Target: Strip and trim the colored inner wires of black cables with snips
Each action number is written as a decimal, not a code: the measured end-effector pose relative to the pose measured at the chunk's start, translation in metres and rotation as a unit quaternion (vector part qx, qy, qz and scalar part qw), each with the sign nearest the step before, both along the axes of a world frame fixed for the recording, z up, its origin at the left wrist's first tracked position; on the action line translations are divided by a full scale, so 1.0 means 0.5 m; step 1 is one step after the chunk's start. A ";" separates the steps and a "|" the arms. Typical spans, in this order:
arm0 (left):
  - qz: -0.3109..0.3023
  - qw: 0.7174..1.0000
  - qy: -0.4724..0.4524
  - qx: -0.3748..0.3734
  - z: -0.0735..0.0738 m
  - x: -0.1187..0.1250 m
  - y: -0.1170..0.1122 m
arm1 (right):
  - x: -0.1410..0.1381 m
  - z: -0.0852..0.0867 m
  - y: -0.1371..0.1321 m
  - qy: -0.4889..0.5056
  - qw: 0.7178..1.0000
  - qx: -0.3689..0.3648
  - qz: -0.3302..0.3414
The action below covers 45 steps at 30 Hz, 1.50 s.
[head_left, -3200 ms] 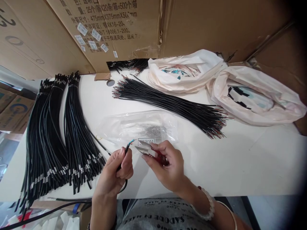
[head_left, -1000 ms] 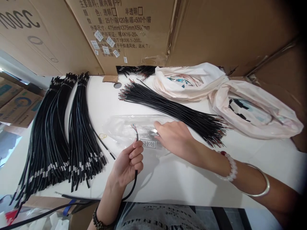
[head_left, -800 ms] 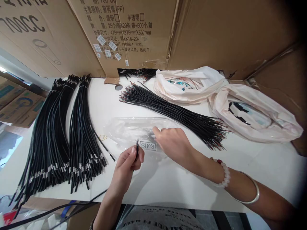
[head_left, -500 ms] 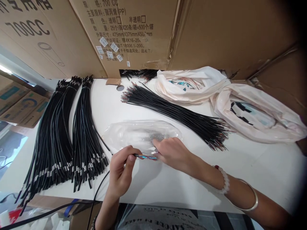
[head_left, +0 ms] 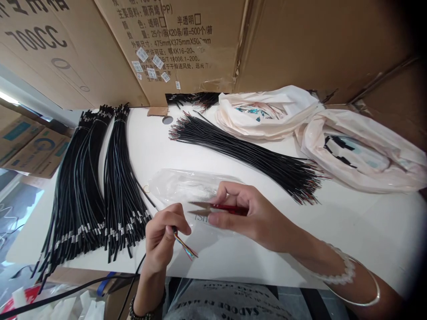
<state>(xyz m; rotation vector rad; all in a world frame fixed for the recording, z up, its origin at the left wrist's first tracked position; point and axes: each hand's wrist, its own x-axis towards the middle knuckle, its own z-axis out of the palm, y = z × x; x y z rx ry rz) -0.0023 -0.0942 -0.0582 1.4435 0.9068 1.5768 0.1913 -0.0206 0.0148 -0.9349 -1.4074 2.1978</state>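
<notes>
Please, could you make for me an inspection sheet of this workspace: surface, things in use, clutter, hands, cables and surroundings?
Surface: white table, with a round hole towards the back.
Things in use: black cable with coloured wires exposed at its end; red-handled snips, blades parted.
Clutter: clear plastic bag in the middle; two pale bags at back right, both with scraps inside.
Hands: left hand grips the cable; right hand holds the snips.
Cables: tied black bundles at left; another black bundle lies slantwise, no tie seen.
Surroundings: cardboard boxes behind; cartons at far left.
</notes>
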 end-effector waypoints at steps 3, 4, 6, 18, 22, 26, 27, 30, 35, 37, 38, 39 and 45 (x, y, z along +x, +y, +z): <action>0.006 1.000 -0.003 0.003 0.000 0.002 -0.006 | -0.010 0.001 -0.011 0.049 0.996 -0.065 0.032; 0.012 1.000 -0.005 0.006 0.000 0.003 -0.008 | -0.014 -0.001 -0.014 0.060 0.994 -0.079 0.038; 0.033 0.999 -0.008 0.005 0.003 0.007 -0.009 | -0.020 -0.006 -0.020 0.080 0.991 -0.100 0.045; 0.095 0.995 0.006 -0.007 0.029 0.031 -0.011 | -0.026 0.005 -0.029 0.108 0.980 -0.160 0.052; 0.097 0.995 0.017 -0.001 0.031 0.032 -0.012 | -0.024 0.011 -0.032 0.098 0.981 -0.162 0.051; 0.098 0.995 0.006 0.001 0.024 0.029 -0.011 | -0.025 0.011 -0.039 0.094 0.986 -0.135 0.041; 0.093 0.996 0.002 0.004 0.022 0.029 -0.011 | -0.026 0.011 -0.041 0.093 0.987 -0.125 0.036; 0.091 0.996 -0.004 0.011 0.022 0.033 -0.013 | -0.027 0.014 -0.045 0.086 0.991 -0.102 0.024; 0.133 0.991 -0.004 -0.024 0.038 0.048 -0.019 | -0.024 0.022 -0.048 0.067 0.995 -0.075 0.026; 0.125 0.992 -0.008 -0.021 0.042 0.052 -0.020 | -0.024 0.024 -0.050 0.056 0.996 -0.069 0.026; 0.120 0.993 -0.010 -0.020 0.043 0.052 -0.020 | -0.024 0.024 -0.051 0.049 0.996 -0.063 0.027; 0.117 0.993 -0.011 -0.017 0.043 0.053 -0.019 | -0.024 0.024 -0.052 0.041 0.997 -0.051 0.027; 0.102 0.995 0.015 -0.009 0.040 0.038 -0.016 | -0.010 0.031 -0.052 -0.010 0.994 0.109 0.023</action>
